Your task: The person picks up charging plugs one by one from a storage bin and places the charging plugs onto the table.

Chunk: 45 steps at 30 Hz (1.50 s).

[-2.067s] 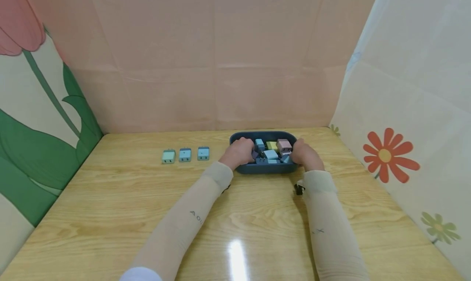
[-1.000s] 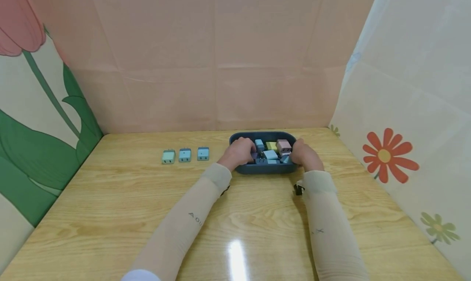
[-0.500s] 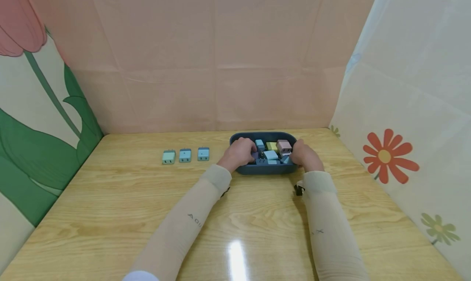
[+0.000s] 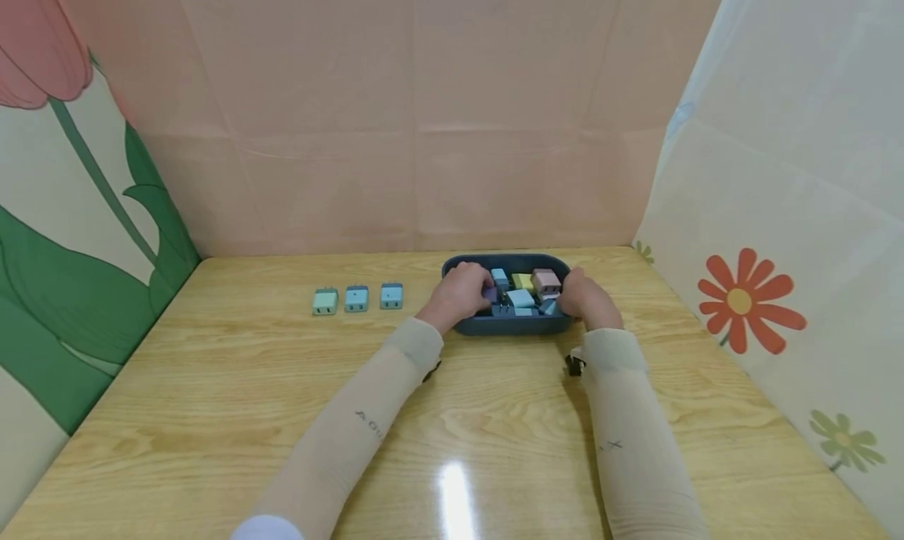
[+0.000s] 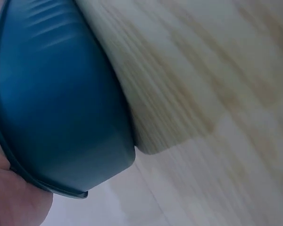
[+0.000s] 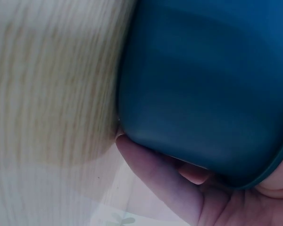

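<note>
A dark blue oval basket (image 4: 512,326) at the back of the table holds several small charger plugs, among them a pink plug (image 4: 545,280), a yellow plug (image 4: 523,282) and a light blue plug (image 4: 520,299). My left hand (image 4: 459,294) reaches over its left end, fingers down inside beside a purple plug (image 4: 490,295); I cannot tell whether they pinch it. At the opposite end my right hand (image 4: 588,298) grips the basket, and the right wrist view shows a finger (image 6: 155,176) against its outer wall. The left wrist view has mostly the basket's outside (image 5: 61,108).
Left of the basket, a pale green plug (image 4: 325,301), a blue plug (image 4: 356,298) and another blue plug (image 4: 391,296) stand in a row, prongs toward the back. The wooden table (image 4: 282,383) meets a pink sheet (image 4: 318,171) behind and flowered walls at both sides.
My left hand has shifted very slightly, with more of its fingers and the purple plug showing. The right hand, basket and row of plugs keep their places.
</note>
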Each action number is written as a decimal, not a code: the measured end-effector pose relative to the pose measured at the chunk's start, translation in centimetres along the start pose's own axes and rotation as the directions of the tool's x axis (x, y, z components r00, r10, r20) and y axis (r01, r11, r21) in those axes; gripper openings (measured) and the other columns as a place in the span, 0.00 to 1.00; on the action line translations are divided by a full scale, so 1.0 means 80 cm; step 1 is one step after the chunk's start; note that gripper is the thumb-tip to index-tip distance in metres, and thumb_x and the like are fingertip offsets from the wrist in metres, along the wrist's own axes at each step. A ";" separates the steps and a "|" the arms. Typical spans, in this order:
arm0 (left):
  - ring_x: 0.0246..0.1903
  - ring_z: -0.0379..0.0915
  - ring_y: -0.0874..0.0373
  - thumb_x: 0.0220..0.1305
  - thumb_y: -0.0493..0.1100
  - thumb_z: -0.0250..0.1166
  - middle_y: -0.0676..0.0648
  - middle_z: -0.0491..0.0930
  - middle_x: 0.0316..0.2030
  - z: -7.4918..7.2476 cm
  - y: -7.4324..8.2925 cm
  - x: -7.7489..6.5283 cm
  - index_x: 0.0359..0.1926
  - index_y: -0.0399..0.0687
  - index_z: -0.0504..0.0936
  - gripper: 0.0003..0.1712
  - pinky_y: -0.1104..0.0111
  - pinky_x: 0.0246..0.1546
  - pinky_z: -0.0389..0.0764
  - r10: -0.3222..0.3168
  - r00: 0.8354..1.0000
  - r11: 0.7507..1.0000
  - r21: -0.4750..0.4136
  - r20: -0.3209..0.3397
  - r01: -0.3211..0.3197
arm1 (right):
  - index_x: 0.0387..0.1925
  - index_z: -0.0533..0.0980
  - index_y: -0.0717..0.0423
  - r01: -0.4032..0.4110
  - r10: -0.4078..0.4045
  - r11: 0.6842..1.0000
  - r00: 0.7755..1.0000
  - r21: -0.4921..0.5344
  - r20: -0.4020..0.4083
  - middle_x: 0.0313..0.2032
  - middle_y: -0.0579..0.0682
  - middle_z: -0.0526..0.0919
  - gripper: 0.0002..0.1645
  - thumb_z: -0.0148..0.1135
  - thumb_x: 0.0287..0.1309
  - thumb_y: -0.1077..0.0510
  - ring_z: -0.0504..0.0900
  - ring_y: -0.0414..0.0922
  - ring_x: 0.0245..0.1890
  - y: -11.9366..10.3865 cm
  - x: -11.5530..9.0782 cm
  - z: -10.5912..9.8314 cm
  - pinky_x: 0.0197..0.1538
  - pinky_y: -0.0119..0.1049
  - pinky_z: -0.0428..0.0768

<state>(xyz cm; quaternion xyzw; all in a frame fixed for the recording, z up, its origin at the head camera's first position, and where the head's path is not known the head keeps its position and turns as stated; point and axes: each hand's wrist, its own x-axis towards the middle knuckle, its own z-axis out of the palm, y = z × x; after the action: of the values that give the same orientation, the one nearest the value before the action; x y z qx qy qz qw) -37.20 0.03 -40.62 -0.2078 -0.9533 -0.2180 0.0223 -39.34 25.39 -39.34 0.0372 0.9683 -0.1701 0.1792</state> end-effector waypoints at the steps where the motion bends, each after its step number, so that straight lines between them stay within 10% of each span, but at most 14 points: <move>1: 0.53 0.85 0.56 0.72 0.45 0.75 0.48 0.89 0.58 -0.002 0.000 -0.001 0.61 0.49 0.90 0.19 0.61 0.58 0.89 0.007 1.000 1.000 0.004 -0.007 -0.007 | 0.81 0.28 0.80 0.002 -0.002 1.000 1.000 -0.003 0.002 0.76 0.82 0.61 0.47 0.43 0.81 0.62 0.80 0.60 0.53 -0.001 -0.001 -0.001 0.46 0.44 0.83; 9: 0.58 0.84 0.54 0.71 0.43 0.76 0.47 0.88 0.60 -0.039 -0.004 -0.011 0.63 0.48 0.88 0.22 0.59 0.65 0.87 -0.030 0.997 0.992 -0.126 -0.078 0.020 | 0.81 0.28 0.79 0.000 0.000 1.000 1.000 0.001 0.005 0.76 0.82 0.60 0.47 0.42 0.81 0.62 0.78 0.61 0.56 0.000 0.000 -0.001 0.49 0.46 0.82; 16: 0.66 0.83 0.48 0.69 0.40 0.77 0.46 0.88 0.62 -0.088 -0.028 -0.033 0.64 0.50 0.88 0.23 0.55 0.68 0.85 -0.162 0.981 0.910 -0.400 -0.105 0.108 | 0.80 0.38 0.81 -0.005 0.005 1.000 1.000 0.016 -0.005 0.69 0.80 0.69 0.42 0.44 0.81 0.62 0.80 0.59 0.50 0.000 -0.002 0.001 0.45 0.44 0.83; 23: 0.64 0.84 0.43 0.68 0.40 0.77 0.43 0.90 0.59 -0.113 -0.067 -0.050 0.61 0.48 0.89 0.21 0.52 0.70 0.83 -0.201 0.963 0.872 -0.481 -0.182 0.091 | 0.81 0.32 0.80 0.006 -0.006 1.000 1.000 0.009 -0.021 0.66 0.79 0.71 0.45 0.43 0.80 0.63 0.81 0.58 0.46 0.004 -0.010 -0.003 0.46 0.47 0.82; 45: 0.56 0.87 0.45 0.65 0.35 0.79 0.38 0.91 0.54 -0.074 -0.106 -0.042 0.60 0.39 0.89 0.22 0.55 0.63 0.88 -0.243 0.964 0.898 -0.401 -0.103 0.183 | 0.81 0.29 0.80 0.010 -0.010 1.000 1.000 -0.005 -0.026 0.69 0.79 0.69 0.48 0.43 0.80 0.62 0.79 0.60 0.50 0.003 -0.011 -0.011 0.50 0.48 0.81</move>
<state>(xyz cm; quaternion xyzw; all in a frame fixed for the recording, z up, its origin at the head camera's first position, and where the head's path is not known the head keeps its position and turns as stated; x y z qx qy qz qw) -37.86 -10.76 -39.17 -0.0851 -0.9038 -0.4185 0.0285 -38.76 25.87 -38.33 0.0342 0.9711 -0.1680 0.1660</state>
